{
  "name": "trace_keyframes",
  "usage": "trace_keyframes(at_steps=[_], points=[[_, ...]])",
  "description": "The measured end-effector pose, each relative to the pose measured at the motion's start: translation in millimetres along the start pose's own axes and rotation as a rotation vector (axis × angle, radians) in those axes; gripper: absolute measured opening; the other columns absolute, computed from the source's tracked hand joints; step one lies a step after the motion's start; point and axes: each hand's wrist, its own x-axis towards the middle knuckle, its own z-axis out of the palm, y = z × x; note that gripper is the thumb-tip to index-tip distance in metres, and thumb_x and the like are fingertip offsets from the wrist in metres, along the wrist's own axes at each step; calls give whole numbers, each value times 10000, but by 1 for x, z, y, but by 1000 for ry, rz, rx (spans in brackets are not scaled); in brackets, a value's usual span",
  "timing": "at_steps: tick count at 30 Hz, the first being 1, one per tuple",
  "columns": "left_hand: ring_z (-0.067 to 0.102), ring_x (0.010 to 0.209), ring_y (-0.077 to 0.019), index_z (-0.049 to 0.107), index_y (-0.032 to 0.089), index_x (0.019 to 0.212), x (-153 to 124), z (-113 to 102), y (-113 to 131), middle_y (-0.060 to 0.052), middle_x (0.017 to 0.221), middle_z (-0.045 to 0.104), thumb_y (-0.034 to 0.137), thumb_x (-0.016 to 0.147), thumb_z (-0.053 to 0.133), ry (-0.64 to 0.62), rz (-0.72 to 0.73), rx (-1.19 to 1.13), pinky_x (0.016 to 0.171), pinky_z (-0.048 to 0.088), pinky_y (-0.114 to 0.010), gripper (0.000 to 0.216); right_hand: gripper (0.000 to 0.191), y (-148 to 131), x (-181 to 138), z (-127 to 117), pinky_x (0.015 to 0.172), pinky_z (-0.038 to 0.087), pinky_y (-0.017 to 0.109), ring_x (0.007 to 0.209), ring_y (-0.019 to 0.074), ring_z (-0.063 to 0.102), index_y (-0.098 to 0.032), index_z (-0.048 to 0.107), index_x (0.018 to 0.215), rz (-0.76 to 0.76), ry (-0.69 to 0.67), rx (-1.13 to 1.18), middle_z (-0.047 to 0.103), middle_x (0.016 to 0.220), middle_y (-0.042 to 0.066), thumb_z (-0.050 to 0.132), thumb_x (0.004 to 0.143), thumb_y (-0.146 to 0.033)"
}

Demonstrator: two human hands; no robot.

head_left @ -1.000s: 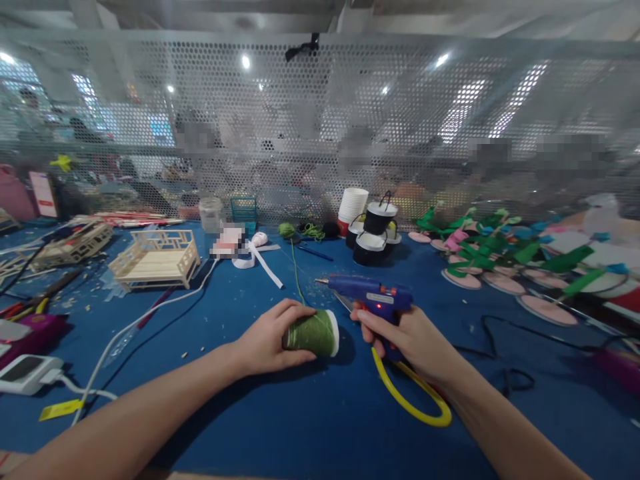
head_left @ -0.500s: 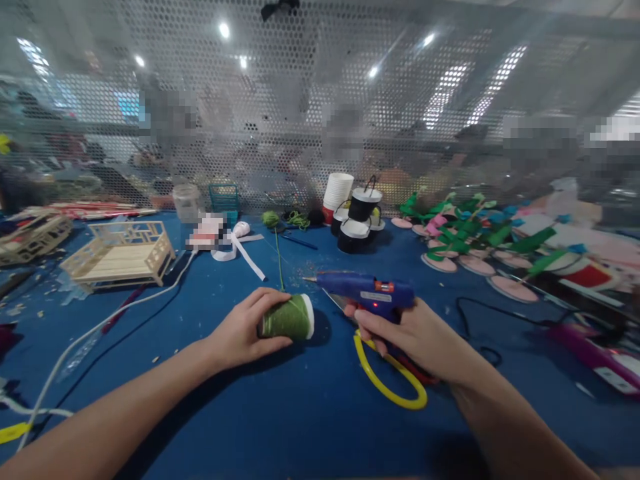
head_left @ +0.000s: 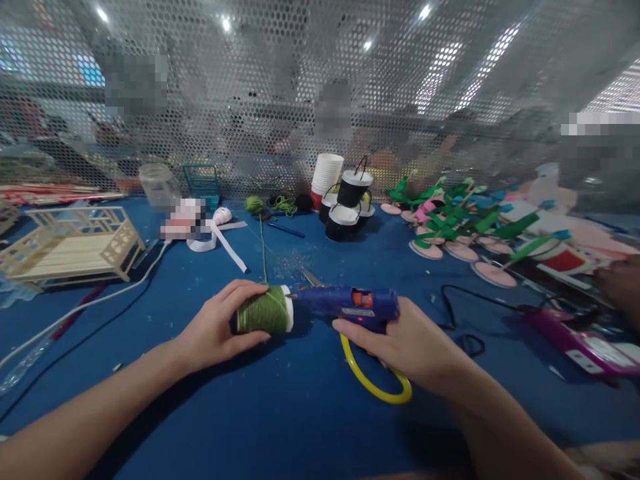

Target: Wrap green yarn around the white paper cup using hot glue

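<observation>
My left hand [head_left: 213, 330] is wrapped round a cup wound in green yarn [head_left: 265, 311], lying on its side on the blue table [head_left: 300, 413]. A green strand runs from the cup back to a small yarn ball [head_left: 255, 203]. My right hand [head_left: 400, 337] grips a blue glue gun [head_left: 350, 303] with a red light on. Its nozzle points left and touches the cup's white rim. A yellow loop [head_left: 373, 380] lies under my right hand.
A wooden stick model bed [head_left: 70, 243] stands at the left. Black and white cups [head_left: 347, 200] sit at the back, green and pink craft pieces [head_left: 465, 233] to the right. A purple tool [head_left: 575, 337], black cable [head_left: 460, 320] and white cable [head_left: 90, 303] lie around. A perforated screen [head_left: 300, 100] closes the back.
The glue gun has moved left until its nozzle meets the cup's rim. My left hand kept hold of the cup. The view has shifted down and right.
</observation>
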Motion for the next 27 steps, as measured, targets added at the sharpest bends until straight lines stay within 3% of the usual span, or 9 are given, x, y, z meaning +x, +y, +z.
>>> trace_keyframes(at_steps=[6,14,18,27], points=[[525,1014,-214,407,207,1160,1,0,0,-82,1108,526,279,769,615,-6,-50,-19,870,451,-361,449,226,0,1,2,377,351,220,394,93,395,-192,503,537,26,22,-51,442,427,-49,592,659,-360],[544,988,-217,426,200,1150,2,-1,-2,-78,1099,543,334,776,598,0,-97,-24,860,458,-369,433,210,3,0,1,498,429,251,546,149,513,-164,588,664,18,-31,-108,584,580,13,565,682,-371],[551,975,-224,427,201,1153,2,-1,-2,-80,1093,548,351,775,593,-4,-125,-21,853,462,-381,439,208,4,-2,1,467,411,242,511,139,495,-167,576,627,-25,-30,-153,565,547,3,563,685,-366],[515,1031,-221,421,194,1157,1,-1,3,-102,1117,511,252,768,606,-20,-9,-43,881,447,-376,435,199,3,0,-1,502,447,263,555,169,547,-165,591,639,-32,22,-156,615,586,18,563,697,-354]])
